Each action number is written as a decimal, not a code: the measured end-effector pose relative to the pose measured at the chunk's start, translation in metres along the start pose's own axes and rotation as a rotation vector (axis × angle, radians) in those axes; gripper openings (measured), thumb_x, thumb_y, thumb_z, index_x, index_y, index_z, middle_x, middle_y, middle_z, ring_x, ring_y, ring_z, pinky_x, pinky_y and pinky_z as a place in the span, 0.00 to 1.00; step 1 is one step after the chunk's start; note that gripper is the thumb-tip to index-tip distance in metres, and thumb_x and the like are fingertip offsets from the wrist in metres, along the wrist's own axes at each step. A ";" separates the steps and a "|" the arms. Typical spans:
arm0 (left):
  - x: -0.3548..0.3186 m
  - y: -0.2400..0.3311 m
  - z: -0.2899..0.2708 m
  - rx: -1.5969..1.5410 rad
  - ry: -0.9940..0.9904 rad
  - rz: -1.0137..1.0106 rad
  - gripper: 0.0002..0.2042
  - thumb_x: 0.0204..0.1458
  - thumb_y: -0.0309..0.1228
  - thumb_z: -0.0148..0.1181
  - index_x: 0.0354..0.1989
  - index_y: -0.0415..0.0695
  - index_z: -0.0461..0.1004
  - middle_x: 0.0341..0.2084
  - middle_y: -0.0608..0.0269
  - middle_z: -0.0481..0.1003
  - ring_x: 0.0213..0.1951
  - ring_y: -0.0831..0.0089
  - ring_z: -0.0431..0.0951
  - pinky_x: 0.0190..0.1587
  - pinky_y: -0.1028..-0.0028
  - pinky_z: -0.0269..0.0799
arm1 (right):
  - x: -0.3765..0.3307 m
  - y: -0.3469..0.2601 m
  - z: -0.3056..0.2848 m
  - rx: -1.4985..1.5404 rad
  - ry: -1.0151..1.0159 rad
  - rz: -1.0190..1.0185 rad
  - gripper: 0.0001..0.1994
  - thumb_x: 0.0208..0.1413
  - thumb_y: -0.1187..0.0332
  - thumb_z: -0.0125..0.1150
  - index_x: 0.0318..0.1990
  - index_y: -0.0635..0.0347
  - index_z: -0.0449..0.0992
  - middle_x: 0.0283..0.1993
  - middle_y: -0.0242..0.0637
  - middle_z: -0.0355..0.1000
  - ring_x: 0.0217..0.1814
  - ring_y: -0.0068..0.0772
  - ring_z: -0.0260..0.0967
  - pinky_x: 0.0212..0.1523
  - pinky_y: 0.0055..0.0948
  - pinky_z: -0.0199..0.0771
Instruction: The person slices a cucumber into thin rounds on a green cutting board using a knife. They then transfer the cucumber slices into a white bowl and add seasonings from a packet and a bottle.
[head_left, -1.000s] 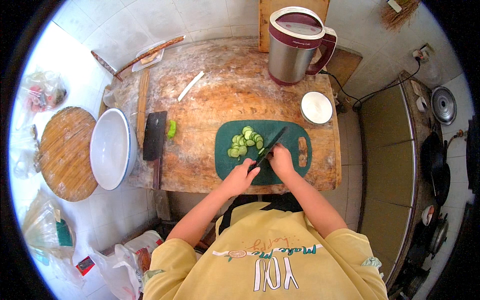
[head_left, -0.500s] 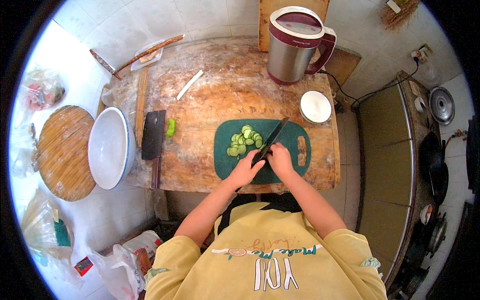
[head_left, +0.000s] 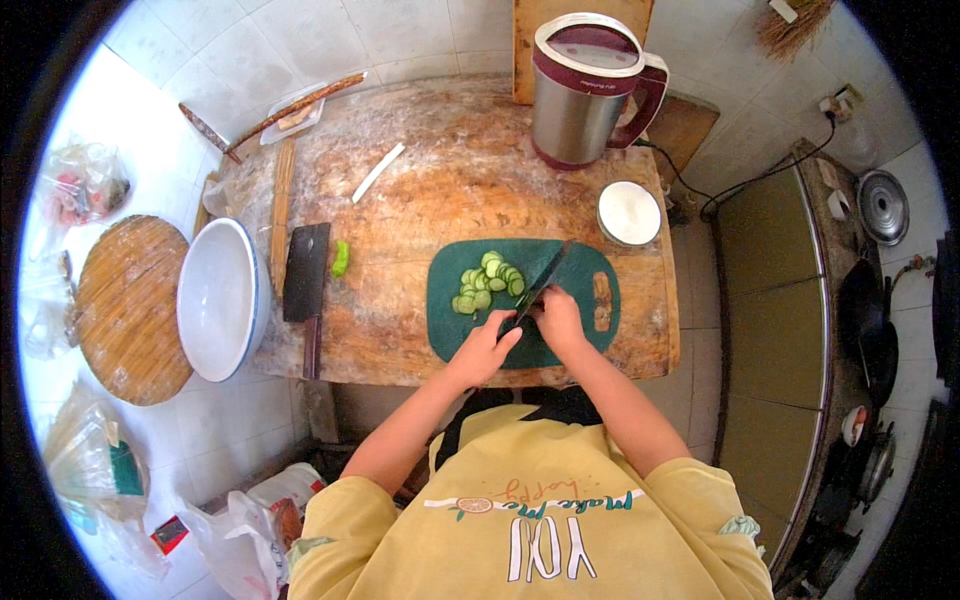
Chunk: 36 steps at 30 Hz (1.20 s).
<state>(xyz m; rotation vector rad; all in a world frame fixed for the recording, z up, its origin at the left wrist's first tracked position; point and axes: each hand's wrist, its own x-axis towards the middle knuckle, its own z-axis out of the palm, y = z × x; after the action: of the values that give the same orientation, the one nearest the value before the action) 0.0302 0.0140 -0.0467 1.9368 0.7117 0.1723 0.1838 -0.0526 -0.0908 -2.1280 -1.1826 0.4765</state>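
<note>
On a green cutting board [head_left: 458, 340] near the table's front edge, sliced cucumber [head_left: 485, 282] lies in a loose pile at the left. My left hand [head_left: 484, 350] is closed round the handle of a dark knife [head_left: 546, 272], whose blade slants away to the far right across the board. Close against the blade's right side, my right hand [head_left: 560, 318] is curled with its fingertips down at the board. Whatever sits under those fingers is hidden by the hand and the blade.
Left of the board are a cleaver [head_left: 306, 272], a green pepper piece [head_left: 341, 258] and a white bowl [head_left: 218, 300] standing tilted. A white strip [head_left: 378, 172] lies farther back. At the right stand a small white-topped bowl [head_left: 630, 213] and a steel soymilk maker [head_left: 580, 105] with a trailing cord.
Both hands keep nearly the same place at the knife. The left hand and the blade have shifted very slightly; the cucumber pile looks the same.
</note>
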 end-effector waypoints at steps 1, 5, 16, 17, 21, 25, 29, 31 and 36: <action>-0.002 0.000 -0.002 -0.007 -0.016 -0.017 0.19 0.56 0.39 0.45 0.52 0.40 0.60 0.11 0.59 0.66 0.15 0.71 0.68 0.21 0.71 0.63 | 0.000 0.000 -0.001 0.010 -0.008 0.002 0.06 0.40 0.74 0.60 0.27 0.66 0.73 0.33 0.50 0.68 0.35 0.53 0.68 0.36 0.43 0.70; -0.010 0.009 -0.014 -0.040 -0.083 -0.087 0.19 0.57 0.39 0.43 0.51 0.39 0.60 0.11 0.61 0.65 0.14 0.73 0.67 0.20 0.72 0.62 | 0.000 -0.007 -0.008 0.037 -0.044 0.045 0.07 0.40 0.72 0.61 0.28 0.66 0.73 0.34 0.50 0.69 0.36 0.53 0.69 0.36 0.43 0.70; -0.013 0.015 -0.019 -0.001 -0.136 -0.125 0.20 0.58 0.41 0.42 0.48 0.36 0.61 0.19 0.49 0.69 0.23 0.59 0.73 0.28 0.65 0.66 | -0.001 -0.005 -0.004 0.078 0.011 0.010 0.08 0.37 0.73 0.64 0.29 0.64 0.76 0.33 0.48 0.69 0.35 0.50 0.69 0.35 0.41 0.70; -0.013 0.019 -0.022 -0.024 -0.160 -0.160 0.19 0.58 0.41 0.42 0.48 0.36 0.61 0.19 0.50 0.69 0.21 0.60 0.72 0.27 0.65 0.66 | -0.001 -0.005 -0.006 0.074 -0.011 0.019 0.09 0.38 0.71 0.64 0.29 0.65 0.75 0.34 0.49 0.69 0.36 0.51 0.69 0.36 0.42 0.70; -0.015 0.039 -0.036 -0.094 -0.244 -0.304 0.19 0.58 0.41 0.41 0.49 0.37 0.60 0.15 0.56 0.66 0.16 0.68 0.69 0.20 0.68 0.64 | 0.000 0.002 -0.001 0.015 -0.033 0.015 0.11 0.39 0.70 0.65 0.30 0.65 0.74 0.34 0.49 0.69 0.36 0.52 0.68 0.37 0.42 0.69; -0.017 0.044 -0.042 -0.181 -0.279 -0.368 0.19 0.59 0.41 0.41 0.49 0.37 0.60 0.14 0.60 0.64 0.12 0.73 0.65 0.15 0.71 0.61 | -0.001 -0.007 -0.007 0.031 -0.027 0.018 0.10 0.38 0.70 0.65 0.29 0.65 0.74 0.34 0.49 0.69 0.36 0.51 0.68 0.36 0.42 0.69; -0.014 0.042 -0.039 -0.184 -0.260 -0.335 0.19 0.59 0.41 0.40 0.50 0.38 0.59 0.12 0.63 0.62 0.09 0.76 0.62 0.12 0.74 0.58 | -0.001 -0.011 -0.010 0.007 -0.040 0.041 0.10 0.39 0.70 0.64 0.29 0.65 0.74 0.33 0.49 0.69 0.37 0.51 0.68 0.36 0.43 0.69; -0.011 0.031 -0.032 -0.160 -0.233 -0.279 0.19 0.59 0.41 0.40 0.50 0.39 0.60 0.11 0.65 0.61 0.09 0.77 0.61 0.11 0.75 0.57 | -0.001 -0.011 -0.011 0.002 -0.053 0.046 0.09 0.39 0.70 0.64 0.29 0.65 0.74 0.33 0.48 0.68 0.37 0.51 0.68 0.36 0.43 0.69; 0.001 0.016 -0.021 -0.093 -0.201 -0.203 0.19 0.58 0.41 0.41 0.48 0.37 0.60 0.12 0.63 0.63 0.12 0.76 0.63 0.15 0.73 0.59 | -0.001 -0.002 -0.003 0.002 -0.031 0.014 0.09 0.40 0.70 0.63 0.28 0.65 0.73 0.33 0.48 0.68 0.36 0.51 0.68 0.36 0.43 0.69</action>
<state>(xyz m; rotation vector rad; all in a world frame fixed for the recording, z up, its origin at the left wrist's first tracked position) 0.0283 0.0262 -0.0233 1.7517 0.7467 -0.1114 0.1841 -0.0540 -0.0876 -2.1356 -1.1843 0.5184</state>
